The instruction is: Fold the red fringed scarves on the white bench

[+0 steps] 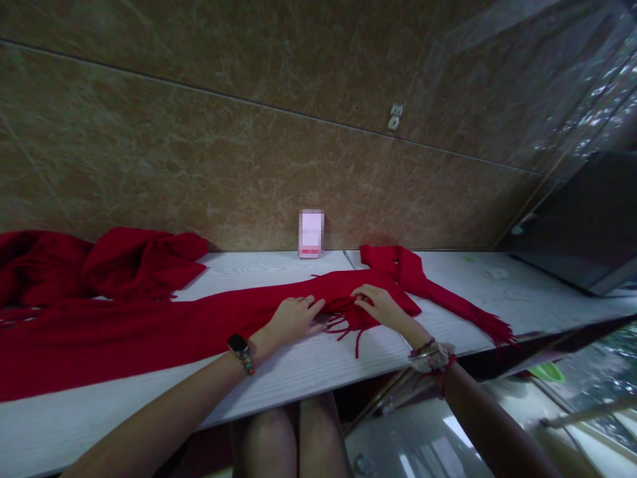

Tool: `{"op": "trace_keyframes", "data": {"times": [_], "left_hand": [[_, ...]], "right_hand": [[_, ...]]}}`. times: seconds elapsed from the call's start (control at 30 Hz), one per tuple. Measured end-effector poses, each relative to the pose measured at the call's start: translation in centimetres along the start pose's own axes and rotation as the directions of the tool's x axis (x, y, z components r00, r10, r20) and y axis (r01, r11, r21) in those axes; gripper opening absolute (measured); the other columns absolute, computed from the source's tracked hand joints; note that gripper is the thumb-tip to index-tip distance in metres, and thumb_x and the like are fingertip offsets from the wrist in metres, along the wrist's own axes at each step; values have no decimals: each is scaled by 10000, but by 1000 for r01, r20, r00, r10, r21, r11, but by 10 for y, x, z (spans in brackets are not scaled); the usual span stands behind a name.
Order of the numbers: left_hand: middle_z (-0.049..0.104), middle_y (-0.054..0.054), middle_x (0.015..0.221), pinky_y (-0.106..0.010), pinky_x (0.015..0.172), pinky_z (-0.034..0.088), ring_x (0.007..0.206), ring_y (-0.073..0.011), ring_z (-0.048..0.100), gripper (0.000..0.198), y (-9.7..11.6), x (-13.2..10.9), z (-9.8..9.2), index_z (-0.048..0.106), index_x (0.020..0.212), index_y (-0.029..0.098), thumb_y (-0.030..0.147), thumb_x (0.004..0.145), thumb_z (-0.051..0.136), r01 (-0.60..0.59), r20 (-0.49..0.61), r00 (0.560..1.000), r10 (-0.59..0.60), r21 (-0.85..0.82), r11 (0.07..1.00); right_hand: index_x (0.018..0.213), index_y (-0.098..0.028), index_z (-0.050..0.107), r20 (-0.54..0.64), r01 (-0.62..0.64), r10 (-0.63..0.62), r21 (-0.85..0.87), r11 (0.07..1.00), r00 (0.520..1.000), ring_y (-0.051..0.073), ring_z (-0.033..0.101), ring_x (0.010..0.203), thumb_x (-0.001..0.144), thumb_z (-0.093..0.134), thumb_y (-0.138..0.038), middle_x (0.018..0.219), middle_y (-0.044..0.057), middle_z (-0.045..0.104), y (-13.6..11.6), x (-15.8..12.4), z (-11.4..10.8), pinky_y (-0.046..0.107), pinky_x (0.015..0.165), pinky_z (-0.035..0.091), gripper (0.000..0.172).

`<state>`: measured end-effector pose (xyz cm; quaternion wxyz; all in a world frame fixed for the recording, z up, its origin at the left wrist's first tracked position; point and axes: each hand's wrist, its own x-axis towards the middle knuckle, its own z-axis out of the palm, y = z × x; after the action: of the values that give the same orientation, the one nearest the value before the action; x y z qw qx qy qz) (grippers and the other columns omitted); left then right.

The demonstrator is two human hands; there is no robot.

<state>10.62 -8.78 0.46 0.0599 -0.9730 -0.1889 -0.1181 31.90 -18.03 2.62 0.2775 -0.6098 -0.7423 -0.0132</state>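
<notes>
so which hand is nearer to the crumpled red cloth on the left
Left. The left hand is to the right of the crumpled cloth, at the flat scarf; the right hand is farther right, also at the scarf.

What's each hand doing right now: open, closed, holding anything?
Left hand: open, resting on the red fringed scarf.
Right hand: curled against the scarf near its fringe; whether it's pinching fabric cannot be told.

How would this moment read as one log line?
Left hand: open, on red scarf | Right hand: touching scarf near fringe | White tabletop: crumpled red cloth, left
</notes>
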Motion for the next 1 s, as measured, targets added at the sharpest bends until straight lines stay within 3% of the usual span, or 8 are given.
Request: {"op": "trace_keyframes", "data": {"times": [0.13,0.23,0.37,0.63,0.83,1.0], "left_hand": [[592,-140,984,-335,686,465,877,-252,589,305,16,21,2,512,1113,128,274,847,487,13,-5,1000,-13,20,1000],[592,-142,959,-323,681,453,875,-236,586,236,25,33,3,525,1070,122,132,861,417,-1,-20,1000,2,50,999],[603,-134,923,-329,695,443,875,-233,581,232,31,31,-1,539,1045,124,98,870,389,-28,-29,999,32,117,993],[623,-107,969,-315,711,459,884,-216,590,272,0,-25,-21,596,1005,166,43,822,436,75,35,995,-90,310,948],[621,-90,1047,-300,778,465,928,-195,596,427,-35,-75,-22,586,1086,203,-26,772,412,-6,168,984,-54,342,940],[571,-83,1171,-323,855,436,1038,-199,554,540,-62,-89,-26,498,1218,248,-29,773,369,-46,265,964,-27,266,963]], "right_hand": [[927,-157,609,9,1,-1,-36,999,1000,173,595,814,713,562,-71,910,74,629,3,1,-2,315,731,489,236],[863,-167,640,57,18,-14,-71,997,998,178,598,854,710,541,-34,894,65,651,5,1,-3,324,779,477,226],[817,-164,661,82,32,-28,-40,999,996,166,614,779,746,546,-70,813,53,674,7,-3,-5,298,734,485,164],[801,-175,680,132,122,-132,82,989,982,143,616,759,760,537,-81,800,42,672,12,-20,-2,255,718,487,176],[826,-186,699,128,121,-132,89,989,983,141,616,787,765,519,-96,849,50,664,14,-27,1,254,736,486,211],[857,-193,703,172,97,-108,69,993,979,141,615,802,768,519,-108,877,51,663,11,-26,-2,255,745,483,221]]}}
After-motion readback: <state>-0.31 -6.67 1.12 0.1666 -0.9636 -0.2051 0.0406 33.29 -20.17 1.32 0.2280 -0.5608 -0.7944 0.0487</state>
